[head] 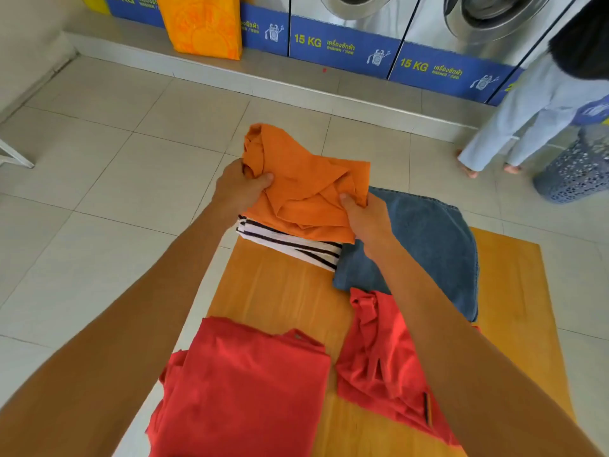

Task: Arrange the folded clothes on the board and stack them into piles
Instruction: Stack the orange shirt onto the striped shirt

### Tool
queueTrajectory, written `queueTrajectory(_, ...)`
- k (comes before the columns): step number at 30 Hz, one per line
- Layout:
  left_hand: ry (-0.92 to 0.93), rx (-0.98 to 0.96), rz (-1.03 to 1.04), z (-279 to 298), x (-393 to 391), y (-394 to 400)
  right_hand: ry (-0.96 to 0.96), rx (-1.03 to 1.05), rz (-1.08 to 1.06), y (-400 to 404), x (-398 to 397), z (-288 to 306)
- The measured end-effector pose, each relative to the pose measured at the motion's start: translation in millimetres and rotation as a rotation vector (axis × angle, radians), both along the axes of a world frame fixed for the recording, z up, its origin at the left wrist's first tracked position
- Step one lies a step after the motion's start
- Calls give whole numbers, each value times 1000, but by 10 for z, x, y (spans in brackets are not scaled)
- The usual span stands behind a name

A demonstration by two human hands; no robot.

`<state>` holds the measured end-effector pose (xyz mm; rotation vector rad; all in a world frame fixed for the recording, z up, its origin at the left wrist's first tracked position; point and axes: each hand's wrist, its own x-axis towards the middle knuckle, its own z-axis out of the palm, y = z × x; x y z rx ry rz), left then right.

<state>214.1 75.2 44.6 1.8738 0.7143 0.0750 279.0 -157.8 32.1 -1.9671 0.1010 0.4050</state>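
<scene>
A folded orange garment [306, 189] sits atop a black-and-white striped one [293, 245] at the far end of the wooden board [280, 291]. Folded blue denim [431, 245] lies beside them, and two red garments [244, 387] [385, 361] lie nearer, side by side.

desk [283, 291]: wood-look top, orange-yellow, smooth, faint grain, low sheen
orange shirt [306, 189]: soft matt cloth, creased
striped cloth [290, 245]: thin knit, white with dark bands, matt
jeans [428, 239]: blue denim, coarse weave, matt, stitched hem
left red shirt [244, 387]: smooth cotton-like cloth, matt, few folds
right red shirt [382, 354]: same kind of cloth, more rumpled
floor [99, 199]: pale glazed tiles, smooth, slightly glossy, dark grout lines
washers [369, 11]: brushed metal fronts, shiny door rings; blue printed panels, satin
bag [201, 24]: orange printed sack, slight gloss, woven plastic by the look
basket [570, 173]: perforated grey plastic, matt
</scene>
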Motion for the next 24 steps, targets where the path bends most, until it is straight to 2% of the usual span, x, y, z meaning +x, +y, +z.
queueTrajectory(3,181,88,-29,-384,101,-48,28,-224,-35,-116,-45,-296)
queueTrajectory(6,209,51,105,-702,8,-71,-26,-289,-7,-189,-173,-501)
queueTrajectory(9,173,-19,170,-741,54,-7,-32,-268,-28,-180,-135,-527)
queueTrajectory(13,42,-1,233,-668,63,47,17,-88,-119,-166,-108,-548)
queueTrajectory(17,66,72,172,-667,-63,-13,-19,-193,-85,-210,-234,-639)
queueTrajectory(20,63,54,156,-608,-263,-68,0,-221,-67,-217,-302,-590)
queueTrajectory(24,98,29,203,-550,-880,-168,24,-155,-91,-305,-607,-487)
